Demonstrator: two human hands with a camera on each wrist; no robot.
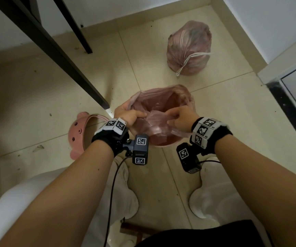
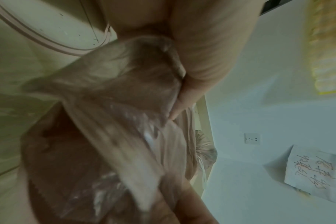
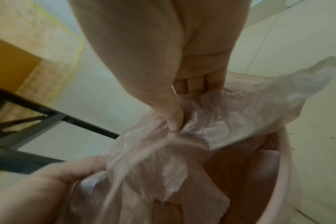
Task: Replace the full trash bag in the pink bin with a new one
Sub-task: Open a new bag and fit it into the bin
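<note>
The pink bin [image 1: 163, 142] stands on the floor between my feet, with a thin pink new bag [image 1: 159, 102] draped inside it and over its far rim. My left hand [image 1: 129, 114] grips the bag's near edge at the left. My right hand [image 1: 181, 116] pinches the same crumpled edge at the right, thumb against fingers [image 3: 175, 121]. In the left wrist view the bag film [image 2: 125, 94] is bunched under my left thumb. The full trash bag [image 1: 189, 49], tied with a white drawstring, lies on the floor behind the bin.
The bin's pink bear-faced lid ring [image 1: 79, 132] lies on the floor to the left. A black table leg [image 1: 54, 50] slants down just left of the bin. A wall skirting runs behind, and a door frame [image 1: 286, 97] stands at the right.
</note>
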